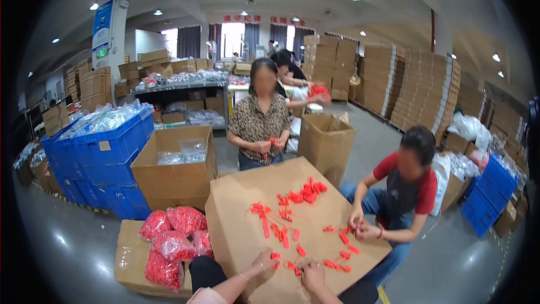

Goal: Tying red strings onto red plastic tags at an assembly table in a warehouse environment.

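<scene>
At the near side of a large cardboard surface (242, 191), my left hand (262, 263) is closed with a small red piece (275, 255) pinched at its fingertips. My right hand (313, 275) is beside it, its fingers curled down at the edge of a few small red pieces (292, 266); what they grip, if anything, is hidden. Farther off lie a loose pile of red pieces (306, 192) and a cluster (260, 209) with thin red cords. More red pieces (337, 266) rest to the right of my right hand. Their exact kind is too small to tell.
A person in a patterned shirt (261, 118) stands across, handling a red piece. Another in red sleeves (405, 186) sits at the right, working with red pieces. Bags of red pieces (171, 245) lie on a box at left. Blue crates (101, 157) and open cartons (174, 160) stand beyond.
</scene>
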{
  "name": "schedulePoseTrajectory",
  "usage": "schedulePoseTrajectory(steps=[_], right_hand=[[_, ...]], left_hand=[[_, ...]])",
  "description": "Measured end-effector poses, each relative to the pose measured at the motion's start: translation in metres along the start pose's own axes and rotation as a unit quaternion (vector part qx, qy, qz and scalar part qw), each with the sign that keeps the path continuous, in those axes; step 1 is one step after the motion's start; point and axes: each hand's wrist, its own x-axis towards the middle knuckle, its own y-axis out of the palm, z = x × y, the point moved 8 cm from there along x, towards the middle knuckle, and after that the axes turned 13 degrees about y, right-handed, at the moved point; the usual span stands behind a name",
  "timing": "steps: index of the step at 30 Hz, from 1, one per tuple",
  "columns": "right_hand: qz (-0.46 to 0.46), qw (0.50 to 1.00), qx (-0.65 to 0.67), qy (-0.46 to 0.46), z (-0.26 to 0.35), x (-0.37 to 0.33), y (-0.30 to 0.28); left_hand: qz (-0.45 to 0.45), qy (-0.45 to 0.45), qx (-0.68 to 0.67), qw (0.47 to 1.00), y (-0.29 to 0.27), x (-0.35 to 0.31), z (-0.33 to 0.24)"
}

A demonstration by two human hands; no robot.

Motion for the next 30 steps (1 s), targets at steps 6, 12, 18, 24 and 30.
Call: schedulePoseTrajectory(steps=[6,12,18,24,30], right_hand=[[0.045,0.998,-0.047,-0.007,0.0,0.018,0.016],[0.176,0.896,0.345,0.217,0.016,0.011,-0.004],[0.307,0.717,0.555,0.29,0.041,-0.043,0.018],[0.29,0.69,0.6,0.284,0.056,-0.065,-0.007],[0.276,0.702,0.584,0.3,0.049,-0.077,-0.009]], left_hand=[[-0.07,0.065,-0.008,0.995,-0.013,-0.009,-0.005],[-0.152,0.097,0.041,0.983,-0.051,-0.01,-0.038],[-0.12,0.081,0.12,0.982,-0.042,-0.009,-0.042],[-0.108,0.116,0.17,0.973,-0.049,-0.013,-0.064],[-0.109,0.122,0.148,0.975,-0.048,-0.014,-0.071]])
